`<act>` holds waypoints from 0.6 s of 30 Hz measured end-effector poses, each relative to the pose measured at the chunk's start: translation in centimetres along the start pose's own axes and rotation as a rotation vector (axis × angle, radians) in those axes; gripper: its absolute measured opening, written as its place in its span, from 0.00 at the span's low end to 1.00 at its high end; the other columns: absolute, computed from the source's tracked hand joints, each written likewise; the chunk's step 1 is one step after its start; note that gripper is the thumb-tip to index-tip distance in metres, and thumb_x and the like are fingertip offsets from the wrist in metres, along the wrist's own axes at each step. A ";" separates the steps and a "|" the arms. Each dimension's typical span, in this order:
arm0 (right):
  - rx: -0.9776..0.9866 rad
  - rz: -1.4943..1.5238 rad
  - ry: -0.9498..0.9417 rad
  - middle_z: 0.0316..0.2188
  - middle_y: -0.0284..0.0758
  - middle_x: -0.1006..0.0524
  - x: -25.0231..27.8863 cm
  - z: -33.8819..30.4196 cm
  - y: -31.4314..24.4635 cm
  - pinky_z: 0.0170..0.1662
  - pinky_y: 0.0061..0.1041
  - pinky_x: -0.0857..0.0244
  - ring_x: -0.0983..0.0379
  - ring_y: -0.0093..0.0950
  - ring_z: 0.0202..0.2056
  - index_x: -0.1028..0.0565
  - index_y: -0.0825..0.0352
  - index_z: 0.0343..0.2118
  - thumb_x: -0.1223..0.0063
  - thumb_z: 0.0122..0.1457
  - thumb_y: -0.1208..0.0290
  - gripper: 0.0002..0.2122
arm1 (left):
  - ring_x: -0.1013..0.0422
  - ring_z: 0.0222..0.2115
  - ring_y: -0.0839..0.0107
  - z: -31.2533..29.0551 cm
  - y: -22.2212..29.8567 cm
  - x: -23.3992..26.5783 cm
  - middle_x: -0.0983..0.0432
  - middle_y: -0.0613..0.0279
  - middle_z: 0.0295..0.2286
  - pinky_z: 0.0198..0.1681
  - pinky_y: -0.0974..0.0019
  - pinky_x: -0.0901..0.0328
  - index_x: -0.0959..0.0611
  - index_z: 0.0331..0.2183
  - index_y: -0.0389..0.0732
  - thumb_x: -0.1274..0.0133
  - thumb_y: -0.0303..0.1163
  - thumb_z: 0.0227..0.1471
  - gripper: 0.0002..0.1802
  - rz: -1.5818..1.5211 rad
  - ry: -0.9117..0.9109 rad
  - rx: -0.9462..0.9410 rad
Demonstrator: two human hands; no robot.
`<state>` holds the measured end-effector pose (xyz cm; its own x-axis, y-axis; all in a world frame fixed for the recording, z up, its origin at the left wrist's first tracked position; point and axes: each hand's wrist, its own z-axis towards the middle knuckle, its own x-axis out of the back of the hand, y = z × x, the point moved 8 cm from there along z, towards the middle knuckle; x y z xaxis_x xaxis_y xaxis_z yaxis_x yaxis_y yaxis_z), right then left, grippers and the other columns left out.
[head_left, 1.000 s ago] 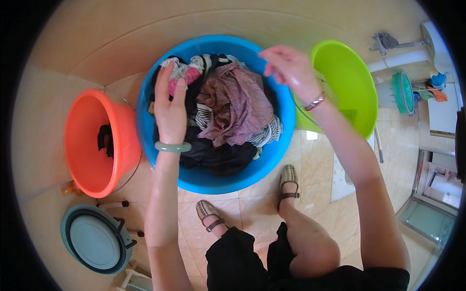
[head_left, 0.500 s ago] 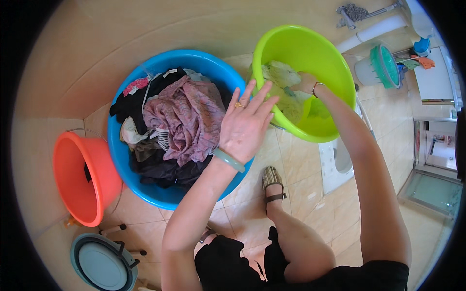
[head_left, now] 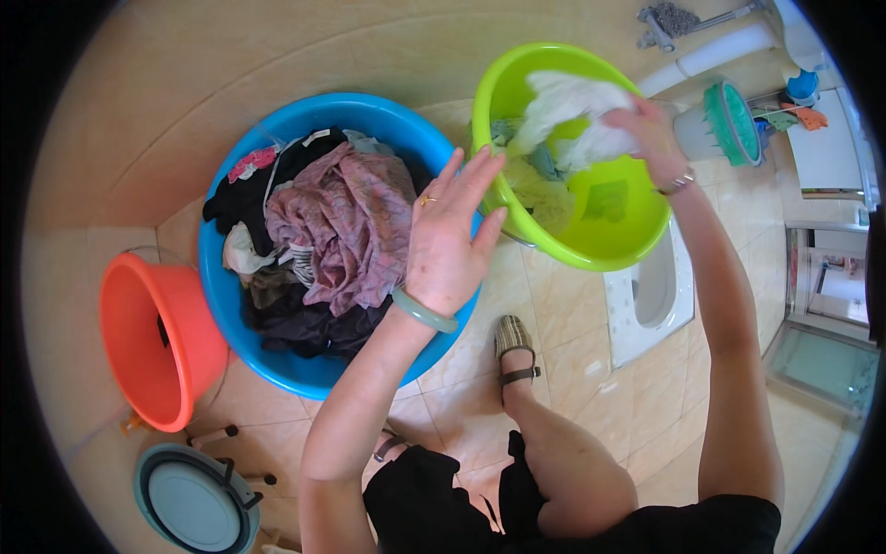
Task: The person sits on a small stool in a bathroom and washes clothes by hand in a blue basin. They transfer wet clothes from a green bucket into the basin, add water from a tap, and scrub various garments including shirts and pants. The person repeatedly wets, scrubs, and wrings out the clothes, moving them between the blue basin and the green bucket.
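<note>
A white cloth garment (head_left: pixel 577 106) hangs from my right hand (head_left: pixel 651 134), which is closed on it above the lime-green tub (head_left: pixel 637 217). The tub is tilted, and pale, wet-looking clothes (head_left: pixel 544 198) lie inside along its left side. My left hand (head_left: pixel 452 245) is open, fingers stretched, with the fingertips at the tub's near-left rim; a ring and a pale green bangle are on it. Under the left hand and forearm stands a blue basin (head_left: pixel 214 295), heaped with dark garments and a pinkish patterned garment (head_left: pixel 337 226).
An orange bucket (head_left: pixel 189 323) stands tilted at the left, above a grey collapsible basin (head_left: pixel 194 499). A squat toilet (head_left: pixel 655 295) is set in the tiled floor right of my foot. A bin with a green liner (head_left: pixel 734 120) stands at the far right.
My right hand has risen from inside the green tub and moved right, lifting the white garment. The left hand has shifted slightly left and stays open by the rim.
</note>
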<state>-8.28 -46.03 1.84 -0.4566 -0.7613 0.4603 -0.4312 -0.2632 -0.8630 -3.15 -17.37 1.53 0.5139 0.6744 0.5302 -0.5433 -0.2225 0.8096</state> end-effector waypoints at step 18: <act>0.549 1.172 -0.867 0.51 0.39 0.31 -6.9 -16.3 -28.7 0.60 0.39 0.48 0.38 0.34 0.55 0.36 0.69 0.54 0.65 0.65 0.63 0.19 | 0.51 0.60 0.52 -3.0 0.9 7.6 0.68 0.53 0.64 0.54 0.46 0.41 0.60 0.64 0.57 0.47 0.44 0.54 0.48 -1.375 -0.087 0.275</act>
<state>-5.45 -23.52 26.81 0.3341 -0.7351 -0.5899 0.2465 0.6722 -0.6981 -1.77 -10.32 5.51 0.5658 0.4197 -0.7097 0.5608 0.4351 0.7044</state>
